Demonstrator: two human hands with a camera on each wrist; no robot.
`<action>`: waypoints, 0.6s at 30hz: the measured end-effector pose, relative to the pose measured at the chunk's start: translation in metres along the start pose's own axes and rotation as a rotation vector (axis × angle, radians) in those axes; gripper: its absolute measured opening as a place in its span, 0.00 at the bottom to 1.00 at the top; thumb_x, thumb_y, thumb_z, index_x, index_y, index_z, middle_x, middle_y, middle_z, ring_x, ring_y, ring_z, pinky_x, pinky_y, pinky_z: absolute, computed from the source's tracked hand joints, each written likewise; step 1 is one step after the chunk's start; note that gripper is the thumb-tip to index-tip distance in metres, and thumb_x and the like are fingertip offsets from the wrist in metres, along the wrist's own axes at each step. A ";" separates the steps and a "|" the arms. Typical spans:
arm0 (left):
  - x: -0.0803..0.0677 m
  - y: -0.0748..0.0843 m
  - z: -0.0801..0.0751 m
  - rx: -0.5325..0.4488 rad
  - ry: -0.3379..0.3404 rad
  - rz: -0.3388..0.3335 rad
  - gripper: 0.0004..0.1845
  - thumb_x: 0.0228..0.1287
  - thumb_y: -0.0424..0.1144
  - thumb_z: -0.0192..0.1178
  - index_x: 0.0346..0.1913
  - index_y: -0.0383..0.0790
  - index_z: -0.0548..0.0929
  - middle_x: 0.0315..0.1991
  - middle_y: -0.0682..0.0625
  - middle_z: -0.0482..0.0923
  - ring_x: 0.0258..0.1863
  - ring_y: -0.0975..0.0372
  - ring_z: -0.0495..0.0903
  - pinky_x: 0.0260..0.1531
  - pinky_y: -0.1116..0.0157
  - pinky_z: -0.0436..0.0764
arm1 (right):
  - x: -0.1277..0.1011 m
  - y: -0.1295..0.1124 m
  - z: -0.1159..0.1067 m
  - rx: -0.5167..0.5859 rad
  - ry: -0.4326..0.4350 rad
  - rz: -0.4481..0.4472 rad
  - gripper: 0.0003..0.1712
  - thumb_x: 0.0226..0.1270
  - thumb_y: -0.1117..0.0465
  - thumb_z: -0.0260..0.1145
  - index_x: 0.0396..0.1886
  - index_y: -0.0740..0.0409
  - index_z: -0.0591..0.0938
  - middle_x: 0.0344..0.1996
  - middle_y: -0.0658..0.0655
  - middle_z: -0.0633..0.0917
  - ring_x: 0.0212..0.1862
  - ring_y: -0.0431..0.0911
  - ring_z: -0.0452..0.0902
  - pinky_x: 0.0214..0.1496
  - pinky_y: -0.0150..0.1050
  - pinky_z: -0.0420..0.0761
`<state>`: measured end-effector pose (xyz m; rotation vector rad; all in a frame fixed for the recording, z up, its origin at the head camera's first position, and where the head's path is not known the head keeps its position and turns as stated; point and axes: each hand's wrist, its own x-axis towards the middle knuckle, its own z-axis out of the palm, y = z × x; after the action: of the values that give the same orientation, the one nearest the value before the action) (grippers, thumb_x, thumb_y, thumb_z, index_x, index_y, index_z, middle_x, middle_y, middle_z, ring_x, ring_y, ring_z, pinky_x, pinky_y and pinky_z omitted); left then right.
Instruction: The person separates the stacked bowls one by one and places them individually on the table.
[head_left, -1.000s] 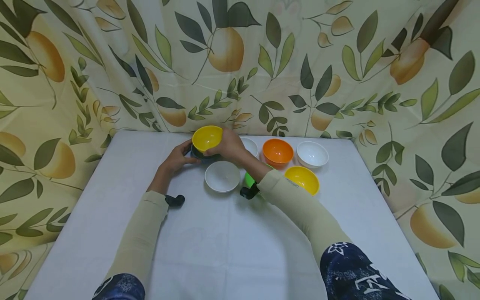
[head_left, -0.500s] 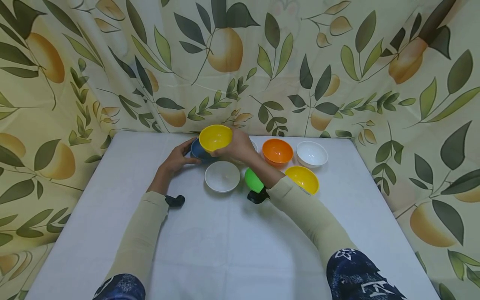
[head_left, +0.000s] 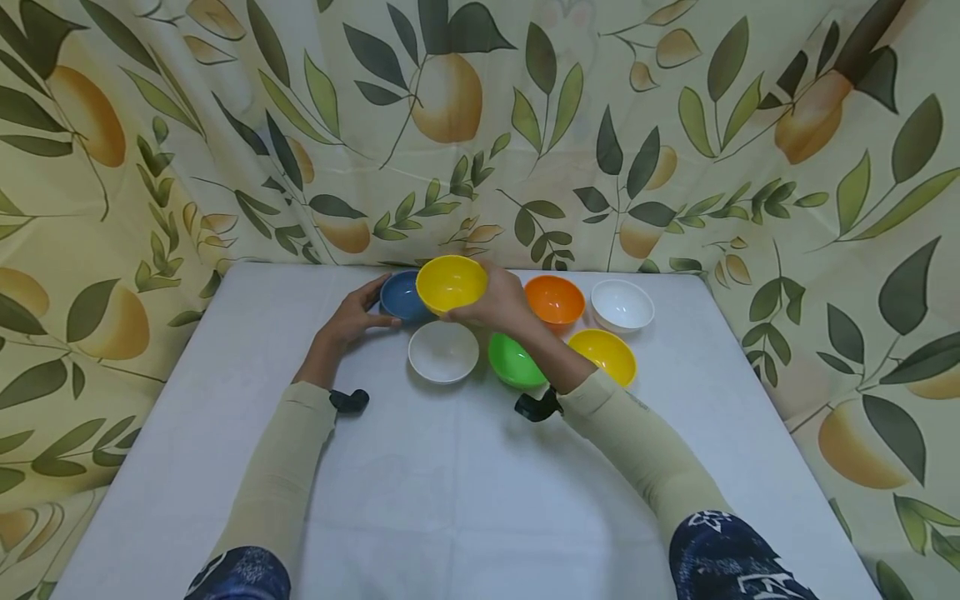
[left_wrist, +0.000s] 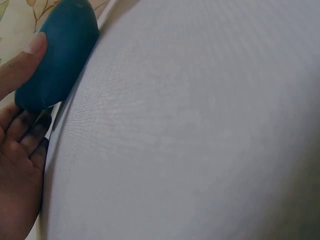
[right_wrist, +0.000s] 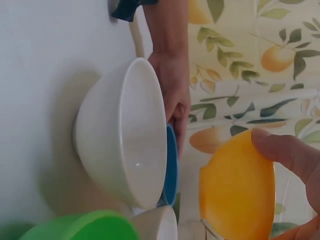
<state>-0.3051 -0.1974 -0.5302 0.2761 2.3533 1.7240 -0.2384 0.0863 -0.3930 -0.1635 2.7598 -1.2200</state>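
Note:
My left hand (head_left: pixel 347 323) holds the blue bowl (head_left: pixel 401 297) at the back left of the table, thumb on its near side and fingers round its far left side. In the left wrist view the thumb presses the outside of this bowl (left_wrist: pixel 65 55). My right hand (head_left: pixel 504 302) grips a yellow bowl (head_left: pixel 452 285) by its right side, thumb at the rim. This bowl is lifted just right of the blue one and overlaps its edge in the head view. The right wrist view shows the raised yellow bowl (right_wrist: pixel 240 187) against the patterned cloth.
A white bowl (head_left: pixel 443 353) stands in front of the blue one. Right of it are a green bowl (head_left: pixel 516 362) and a second yellow bowl (head_left: pixel 604 357). Behind stand an orange bowl (head_left: pixel 555 300) and a white bowl (head_left: pixel 622 306). Another white bowl (right_wrist: pixel 162 225) shows in the right wrist view.
My right hand has moved right with the yellow bowl, away from above the blue bowl, which now shows its inside. My left hand stays where it was.

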 end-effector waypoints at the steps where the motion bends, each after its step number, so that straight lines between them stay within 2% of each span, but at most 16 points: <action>1: 0.000 0.000 0.000 0.001 0.000 0.002 0.56 0.55 0.31 0.80 0.84 0.49 0.60 0.84 0.47 0.54 0.82 0.52 0.53 0.81 0.54 0.54 | -0.001 0.002 -0.001 0.001 0.003 0.007 0.62 0.46 0.51 0.90 0.78 0.63 0.66 0.64 0.62 0.78 0.59 0.56 0.75 0.61 0.49 0.84; 6: 0.002 -0.001 0.000 0.001 0.008 0.013 0.56 0.54 0.29 0.80 0.84 0.47 0.60 0.84 0.46 0.55 0.82 0.51 0.52 0.81 0.56 0.53 | -0.007 0.011 -0.009 0.048 0.015 0.025 0.61 0.47 0.53 0.89 0.78 0.62 0.66 0.62 0.62 0.78 0.58 0.56 0.75 0.60 0.49 0.84; 10: 0.003 -0.002 -0.001 -0.014 0.000 0.041 0.56 0.54 0.27 0.79 0.84 0.44 0.60 0.83 0.43 0.55 0.82 0.50 0.52 0.81 0.56 0.52 | -0.013 0.020 -0.017 0.067 0.015 0.050 0.64 0.49 0.54 0.88 0.81 0.63 0.61 0.68 0.63 0.74 0.61 0.57 0.73 0.65 0.51 0.81; 14: 0.003 -0.003 -0.001 -0.028 -0.009 0.061 0.55 0.54 0.26 0.79 0.84 0.42 0.60 0.83 0.42 0.54 0.82 0.50 0.51 0.81 0.56 0.52 | -0.020 0.026 -0.025 0.046 0.021 0.065 0.65 0.50 0.52 0.86 0.82 0.63 0.59 0.73 0.64 0.72 0.65 0.58 0.71 0.69 0.53 0.78; 18: 0.002 -0.002 -0.001 -0.024 -0.009 0.052 0.56 0.54 0.27 0.79 0.84 0.43 0.59 0.83 0.43 0.54 0.83 0.50 0.51 0.81 0.56 0.52 | -0.030 0.031 -0.031 0.047 0.029 0.068 0.63 0.51 0.54 0.86 0.82 0.62 0.60 0.72 0.64 0.72 0.64 0.58 0.72 0.70 0.53 0.77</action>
<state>-0.3079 -0.1987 -0.5323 0.3426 2.3369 1.7696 -0.2154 0.1341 -0.3934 -0.0481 2.7341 -1.2781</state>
